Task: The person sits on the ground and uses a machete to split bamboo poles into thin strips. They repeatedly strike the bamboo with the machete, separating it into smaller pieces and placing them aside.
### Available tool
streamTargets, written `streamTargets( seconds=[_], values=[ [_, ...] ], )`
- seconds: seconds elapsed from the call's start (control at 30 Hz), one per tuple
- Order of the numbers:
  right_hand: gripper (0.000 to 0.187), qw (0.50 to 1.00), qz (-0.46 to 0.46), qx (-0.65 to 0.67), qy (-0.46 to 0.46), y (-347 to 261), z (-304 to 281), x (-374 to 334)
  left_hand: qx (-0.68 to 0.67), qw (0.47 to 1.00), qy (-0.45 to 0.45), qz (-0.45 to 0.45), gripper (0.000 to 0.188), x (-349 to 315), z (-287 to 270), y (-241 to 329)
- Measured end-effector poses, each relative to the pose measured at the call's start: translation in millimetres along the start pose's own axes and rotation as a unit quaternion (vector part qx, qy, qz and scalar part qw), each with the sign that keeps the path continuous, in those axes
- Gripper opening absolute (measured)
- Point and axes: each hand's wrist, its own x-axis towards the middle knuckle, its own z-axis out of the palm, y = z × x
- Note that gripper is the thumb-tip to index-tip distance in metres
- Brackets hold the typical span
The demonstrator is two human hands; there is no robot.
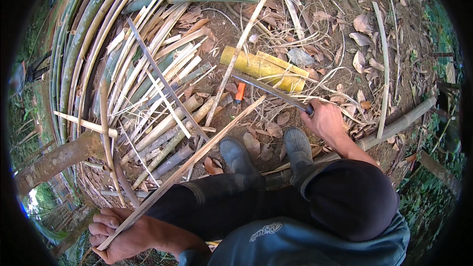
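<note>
left hand (123, 236) low at the person's left, fingers curled shut around the near end of a long split bamboo strip (197, 155); the strip runs up and right over the ground past the black boots (266, 155). right hand (325, 118) reaches forward, fist closed on the handle of a long blade (273, 91), its tip near a yellow bamboo section (263, 69).

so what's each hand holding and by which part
Left hand grips a long split bamboo strip at its near end. Right hand holds a long-bladed knife by the handle.
</note>
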Motion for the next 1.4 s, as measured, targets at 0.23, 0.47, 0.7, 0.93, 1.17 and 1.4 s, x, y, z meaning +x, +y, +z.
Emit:
streamTargets(
  seconds=[0.23,0.47,0.7,0.93,1.17,1.4],
  values=[
    [0.035,0.999,0.036,0.022,0.022,43.3,59.3,23.7,-0.014,0.999,-0.018,0.027,0.035,5.0,7.1,12.0],
    [0.035,0.995,0.080,0.053,0.026,44.1,64.7,14.9,-0.025,0.998,-0.014,0.047,0.035,11.2,-2.2,14.1],
    [0.035,0.997,0.050,0.055,-0.001,31.6,52.5,1.1,-0.035,0.998,-0.049,0.032,0.036,13.2,-12.0,7.0],
    [0.035,0.985,0.123,0.119,-0.002,36.8,69.7,27.4,-0.015,0.997,-0.023,0.074,0.035,5.3,3.9,7.6],
    [0.036,0.988,0.132,0.083,0.020,45.7,77.3,28.1,0.107,0.990,0.078,0.043,0.032,2.8,29.7,-1.8],
    [0.036,0.984,0.124,0.110,0.063,47.9,78.7,25.2,-0.154,0.985,0.036,-0.072,0.025,10.8,14.0,5.5]
  ],
)
